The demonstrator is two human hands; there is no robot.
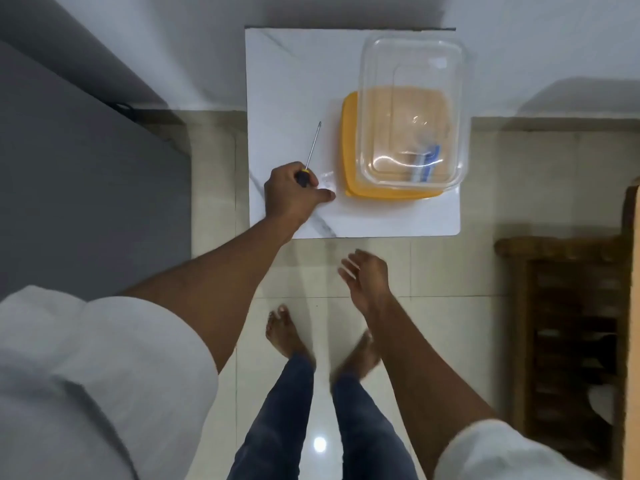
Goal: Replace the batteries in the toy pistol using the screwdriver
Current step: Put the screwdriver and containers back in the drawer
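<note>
A screwdriver (312,146) with a black and yellow handle and a long thin metal shaft lies on the white marble-patterned table (291,81). My left hand (291,194) is closed around its handle, with the shaft pointing away from me. My right hand (365,277) hangs open in the air in front of the table's near edge, holding nothing. A clear plastic container (412,109) sits on an orange lid (351,147) at the table's right; something blue and white (427,164), blurred, lies inside it. No toy pistol is identifiable.
A small clear plastic piece (327,181) lies on the table beside my left thumb. A grey surface (86,168) stands to the left and a wooden rack (571,323) to the right. My bare feet stand on a glossy tiled floor (433,271).
</note>
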